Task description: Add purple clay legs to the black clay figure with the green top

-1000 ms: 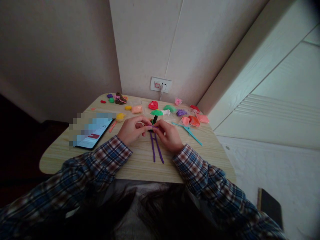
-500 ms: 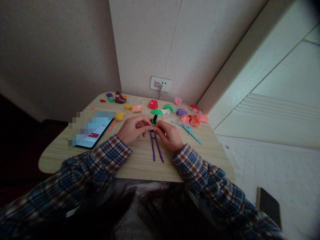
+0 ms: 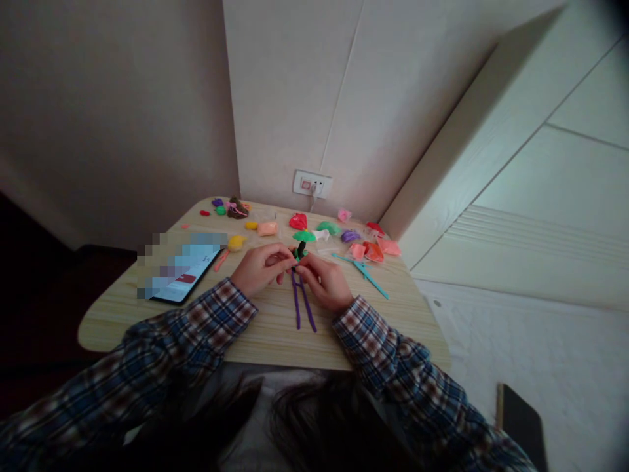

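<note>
Two long purple modelling clay strips [image 3: 296, 308] lie side by side on the table, spreading apart toward me, with a short purple crosspiece between them. At their far end, my left hand [image 3: 263, 269] is closed in a pinch, thumb against fingers. Facing it, my right hand [image 3: 327, 282] pinches at the same spot, fingertips nearly touching the left ones. A bit of purple clay seems to be between the fingertips, mostly hidden by them. Just behind the fingers stands a small clay tree [image 3: 303, 237] with a green top and dark trunk; its base is partly covered.
A tablet [image 3: 184, 272] lies on the left of the wooden table [image 3: 265, 344]. Bagged clay lumps, including a red one [image 3: 298, 221] and a purple one [image 3: 350, 236], line the back. Turquoise plastic tools [image 3: 371, 278] lie at right. A wall socket [image 3: 312, 184] is behind.
The head view has shifted, so the table sits slightly lower in the picture. Both hands stay pinched at the top of the purple strips, with only slight finger movement.
</note>
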`<state>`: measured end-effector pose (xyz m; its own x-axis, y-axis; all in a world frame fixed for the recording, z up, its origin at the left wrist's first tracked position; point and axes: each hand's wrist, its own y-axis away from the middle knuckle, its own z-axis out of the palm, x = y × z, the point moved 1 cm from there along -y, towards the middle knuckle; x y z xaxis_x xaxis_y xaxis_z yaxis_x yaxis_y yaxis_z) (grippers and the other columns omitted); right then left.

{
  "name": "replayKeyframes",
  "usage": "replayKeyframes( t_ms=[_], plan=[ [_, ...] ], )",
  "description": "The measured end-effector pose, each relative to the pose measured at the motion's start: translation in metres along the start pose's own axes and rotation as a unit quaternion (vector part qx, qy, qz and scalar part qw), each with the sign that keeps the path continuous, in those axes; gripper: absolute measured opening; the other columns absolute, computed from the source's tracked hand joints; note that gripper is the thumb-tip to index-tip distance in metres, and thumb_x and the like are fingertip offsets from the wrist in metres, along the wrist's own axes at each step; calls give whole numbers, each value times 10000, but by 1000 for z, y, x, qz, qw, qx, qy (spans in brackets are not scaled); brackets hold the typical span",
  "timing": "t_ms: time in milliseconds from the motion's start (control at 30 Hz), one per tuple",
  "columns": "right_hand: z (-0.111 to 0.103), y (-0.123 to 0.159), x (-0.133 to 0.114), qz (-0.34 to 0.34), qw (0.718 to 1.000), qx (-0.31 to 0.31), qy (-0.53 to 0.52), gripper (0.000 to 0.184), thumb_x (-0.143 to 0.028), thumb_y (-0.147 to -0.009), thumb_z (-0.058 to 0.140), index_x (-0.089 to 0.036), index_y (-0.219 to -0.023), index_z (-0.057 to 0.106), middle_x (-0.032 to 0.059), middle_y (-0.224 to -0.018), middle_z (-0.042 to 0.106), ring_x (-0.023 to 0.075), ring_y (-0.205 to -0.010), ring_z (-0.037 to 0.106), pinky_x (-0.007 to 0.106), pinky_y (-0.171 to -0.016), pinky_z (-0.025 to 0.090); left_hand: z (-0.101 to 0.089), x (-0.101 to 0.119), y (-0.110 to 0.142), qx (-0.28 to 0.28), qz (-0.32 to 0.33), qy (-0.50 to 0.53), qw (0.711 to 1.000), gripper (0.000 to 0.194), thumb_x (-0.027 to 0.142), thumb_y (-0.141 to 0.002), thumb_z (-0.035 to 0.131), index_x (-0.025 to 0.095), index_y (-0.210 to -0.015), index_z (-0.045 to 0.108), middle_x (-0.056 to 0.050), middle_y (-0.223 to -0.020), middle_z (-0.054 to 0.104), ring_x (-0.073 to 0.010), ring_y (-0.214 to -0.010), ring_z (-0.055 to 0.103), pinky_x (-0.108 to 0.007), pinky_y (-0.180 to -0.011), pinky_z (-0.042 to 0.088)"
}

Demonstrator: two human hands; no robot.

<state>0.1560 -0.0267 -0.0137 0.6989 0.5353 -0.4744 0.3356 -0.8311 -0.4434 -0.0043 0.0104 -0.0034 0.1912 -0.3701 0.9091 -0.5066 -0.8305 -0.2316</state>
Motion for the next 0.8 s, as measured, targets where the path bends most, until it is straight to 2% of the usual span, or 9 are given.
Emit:
replayKeyframes(
  t_ms=[367, 600, 800],
  plan=[
    [4, 0, 4, 3, 1000, 5, -20, 163, -317, -884, 404, -193, -917, 505, 7, -728, 597, 112, -581, 517, 211, -547, 378, -1, 1, 1, 0, 13, -17, 1000, 125, 238, -747, 556, 153, -839, 556, 55, -532, 530, -79, -443, 508, -168, -407, 364],
    [6, 0, 5, -1, 1000, 3, -23, 154, -307, -883, 408, -188, -906, 503, -3, -700, 592, 104, -565, 505, 205, -543, 367, 0, -3, -1, 0, 20, -24, 1000, 146, 258, -741, 566, 146, -835, 549, 25, -657, 591, -70, -453, 515, -169, -408, 375],
    [5, -1, 4, -2, 1000, 0, -16, 165, -301, -884, 405, -182, -883, 519, -5, -685, 583, 101, -562, 498, 203, -546, 363, 0, -2, 0, -4, 16, -36, 999, 131, 257, -748, 554, 148, -820, 550, 51, -535, 546, -76, -419, 493, -168, -392, 362]
  ],
)
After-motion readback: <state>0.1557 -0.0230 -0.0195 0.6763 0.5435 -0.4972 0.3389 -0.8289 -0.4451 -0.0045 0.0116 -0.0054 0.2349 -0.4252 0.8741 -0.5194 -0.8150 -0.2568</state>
